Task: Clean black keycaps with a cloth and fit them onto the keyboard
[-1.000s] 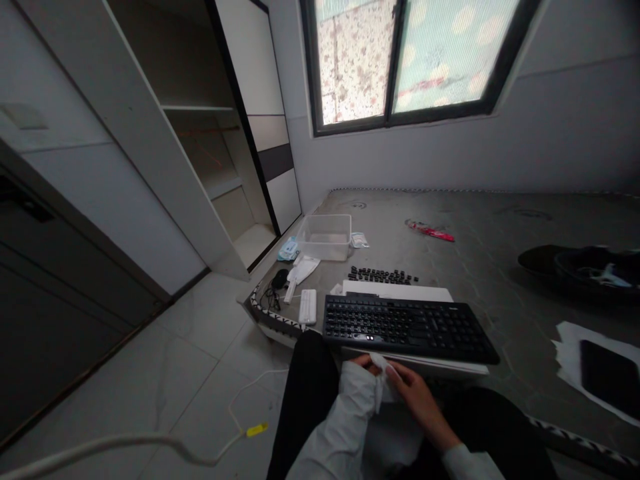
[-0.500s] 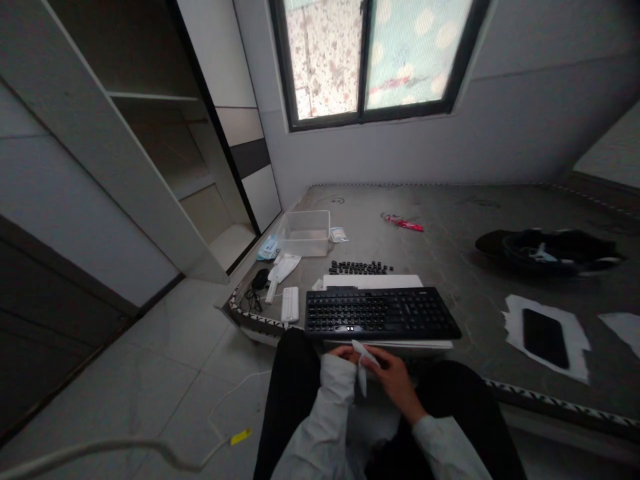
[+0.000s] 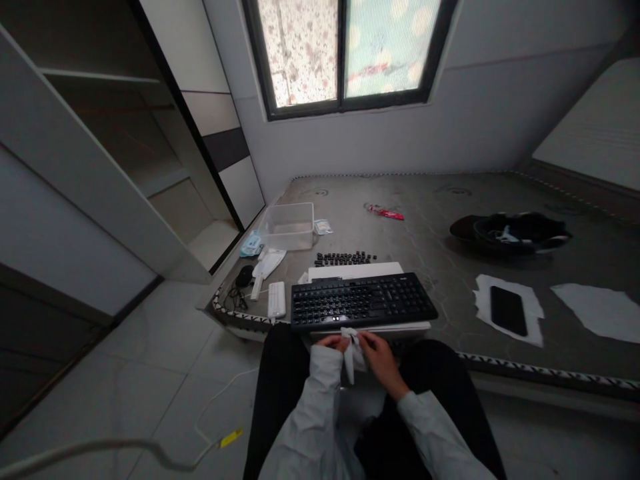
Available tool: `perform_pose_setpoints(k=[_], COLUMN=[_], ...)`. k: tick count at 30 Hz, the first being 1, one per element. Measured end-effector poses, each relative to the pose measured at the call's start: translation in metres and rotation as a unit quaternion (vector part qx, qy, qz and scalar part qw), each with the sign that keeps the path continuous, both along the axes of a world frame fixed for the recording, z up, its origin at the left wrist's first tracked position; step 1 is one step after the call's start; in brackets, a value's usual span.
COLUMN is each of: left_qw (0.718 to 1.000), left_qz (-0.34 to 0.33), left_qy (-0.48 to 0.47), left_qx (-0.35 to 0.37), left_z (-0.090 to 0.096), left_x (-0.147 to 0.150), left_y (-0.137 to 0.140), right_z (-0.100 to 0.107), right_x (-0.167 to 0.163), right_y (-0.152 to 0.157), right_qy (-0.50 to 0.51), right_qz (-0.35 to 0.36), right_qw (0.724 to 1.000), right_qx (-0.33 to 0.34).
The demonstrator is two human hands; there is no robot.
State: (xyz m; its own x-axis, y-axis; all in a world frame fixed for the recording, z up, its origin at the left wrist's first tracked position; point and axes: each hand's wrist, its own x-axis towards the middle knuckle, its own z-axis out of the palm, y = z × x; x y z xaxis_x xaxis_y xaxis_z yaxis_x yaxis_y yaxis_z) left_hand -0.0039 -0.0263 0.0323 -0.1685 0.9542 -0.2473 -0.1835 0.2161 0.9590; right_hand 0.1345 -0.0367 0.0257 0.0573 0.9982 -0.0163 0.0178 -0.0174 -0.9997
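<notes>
Mattress [image 3: 440, 253] view wider than before, both hands still on white wipe [image 3: 351, 347].

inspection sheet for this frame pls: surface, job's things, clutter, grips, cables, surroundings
Surface: grey mattress, bare of bedding.
Job's things: white wipe pinched between both hands; black keyboard just beyond, on a white board.
Clutter: loose keycaps, clear tub, red packet, phone on paper, dark bundle.
Grips: left hand and right hand both shut on the wipe.
Cables: white cord on the floor tiles.
Surroundings: window, open wardrobe.
</notes>
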Motion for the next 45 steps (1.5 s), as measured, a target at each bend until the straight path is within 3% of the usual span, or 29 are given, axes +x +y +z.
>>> perform_pose_setpoints(k=[4,7,11,19,28,39,45], left_qw=[0.999,0.999,0.999,0.998,0.995,0.994,0.991], left_qz=[0.017,0.029,0.036,0.044,0.053,0.055,0.08], left_qy=[-0.024,-0.02,-0.031,-0.035,-0.085,-0.085,-0.084], left_qx=[-0.019,-0.016,-0.016,-0.02,-0.025,-0.05,-0.071], left_z=[0.0,-0.003,-0.007,-0.005,-0.008,0.002,0.0], left_x=[0.001,0.001,0.001,0.002,0.006,0.006,0.003], left_y=[0.001,0.001,0.001,0.003,0.005,0.005,0.011], right_z=[0.0,0.005,0.013,0.015,0.007,0.012,0.012], right_x=[0.0,0.003,0.006,0.006,0.005,0.006,0.011], right_y=[-0.004,-0.006,-0.006,-0.007,-0.005,-0.006,-0.002], right_qy=[0.016,-0.055,-0.15,-0.16,-0.119,-0.125,-0.162], right_qz=[-0.033,-0.047,-0.008,0.015,0.028,0.003,-0.04], right_qw=[0.999,0.993,0.977,0.978,0.991,0.989,0.977], right_qx=[0.033,0.095,0.148,0.135,0.057,0.081,0.132])
